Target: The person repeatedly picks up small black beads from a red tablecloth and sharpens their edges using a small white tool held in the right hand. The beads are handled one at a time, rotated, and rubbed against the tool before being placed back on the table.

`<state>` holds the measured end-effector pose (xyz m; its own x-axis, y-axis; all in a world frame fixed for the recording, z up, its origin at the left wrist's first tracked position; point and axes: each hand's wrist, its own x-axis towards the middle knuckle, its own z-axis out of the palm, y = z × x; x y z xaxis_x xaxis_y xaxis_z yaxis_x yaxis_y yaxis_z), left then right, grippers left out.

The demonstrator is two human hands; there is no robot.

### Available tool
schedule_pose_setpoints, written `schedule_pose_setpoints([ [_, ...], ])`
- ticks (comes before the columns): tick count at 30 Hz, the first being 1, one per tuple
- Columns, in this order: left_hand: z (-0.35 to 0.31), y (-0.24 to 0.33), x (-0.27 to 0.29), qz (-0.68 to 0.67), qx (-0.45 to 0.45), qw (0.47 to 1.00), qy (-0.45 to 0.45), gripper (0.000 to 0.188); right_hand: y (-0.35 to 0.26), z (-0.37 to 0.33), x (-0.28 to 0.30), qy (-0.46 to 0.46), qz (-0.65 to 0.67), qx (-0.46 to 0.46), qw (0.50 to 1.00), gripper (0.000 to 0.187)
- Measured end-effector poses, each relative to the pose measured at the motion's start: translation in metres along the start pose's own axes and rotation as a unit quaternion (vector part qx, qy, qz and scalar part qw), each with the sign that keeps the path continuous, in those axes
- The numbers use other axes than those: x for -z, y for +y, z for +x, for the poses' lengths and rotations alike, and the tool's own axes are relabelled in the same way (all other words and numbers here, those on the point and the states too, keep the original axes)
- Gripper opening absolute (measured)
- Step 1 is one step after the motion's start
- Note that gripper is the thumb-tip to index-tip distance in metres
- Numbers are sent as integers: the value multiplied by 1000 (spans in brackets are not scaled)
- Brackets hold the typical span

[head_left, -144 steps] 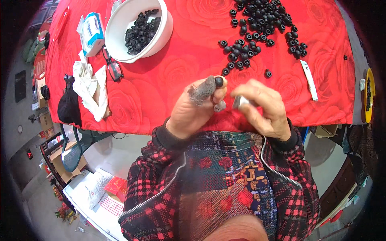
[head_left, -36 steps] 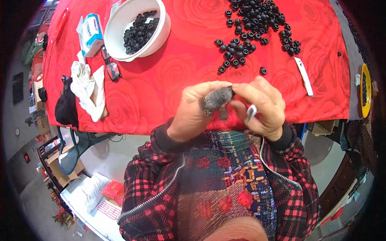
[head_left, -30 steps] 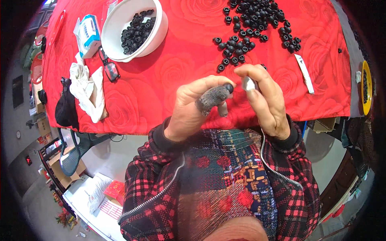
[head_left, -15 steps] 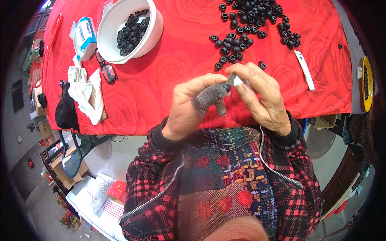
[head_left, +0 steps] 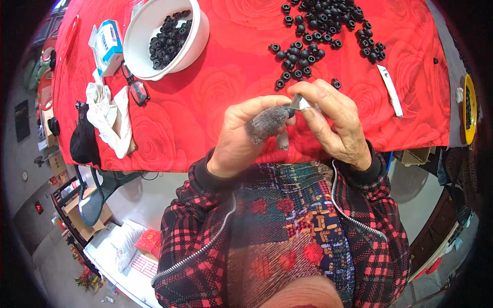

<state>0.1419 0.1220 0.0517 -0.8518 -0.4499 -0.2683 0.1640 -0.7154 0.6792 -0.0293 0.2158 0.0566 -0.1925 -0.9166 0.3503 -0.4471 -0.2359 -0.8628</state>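
My left hand (head_left: 232, 138) is closed, pinching a small round black part (head_left: 291, 111); most of that part is hidden by the fingers. A fuzzy grey finger cover (head_left: 268, 124) wraps one of its fingers, and another fingertip is covered in grey. Between thumb and forefinger, my right hand (head_left: 336, 123) grips a small metal blade (head_left: 297, 101). The blade touches or nearly touches the black part. Just beyond both hands, a loose pile of similar black parts (head_left: 298, 54) lies on the red tablecloth (head_left: 215, 87).
At the back left stands a white bowl (head_left: 202, 54) with black parts inside. Left of it are a tissue pack (head_left: 109, 46), glasses (head_left: 137, 91), a white cloth (head_left: 120, 120) and a black cloth (head_left: 84, 141). A white strip (head_left: 390, 91) and a yellow tray (head_left: 471, 128) are rightward.
Both hands keep almost the same pose. The grey-covered finger and the blade have shifted only slightly; the small black part remains between them.
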Motion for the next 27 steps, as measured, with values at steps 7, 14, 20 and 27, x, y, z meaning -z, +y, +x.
schedule_pose_setpoints([
  [7, 2, 1, -1, 47, -16, 999, 4, 26, 1, 0, 1, -6, -24, -2, 1000, 27],
  [14, 2, 1, 1, 54, -18, 998, 13, 26, 4, 0, 0, -8, -10, 0, 1000, 27],
  [20, 3, 0, 2, 39, -4, 999, 15, 26, 10, 0, 1, -19, -2, 8, 1000, 27],
  [27, 3, -5, 5, 58, -13, 998, 32, 27, 13, 0, 2, -19, -28, 25, 999, 26],
])
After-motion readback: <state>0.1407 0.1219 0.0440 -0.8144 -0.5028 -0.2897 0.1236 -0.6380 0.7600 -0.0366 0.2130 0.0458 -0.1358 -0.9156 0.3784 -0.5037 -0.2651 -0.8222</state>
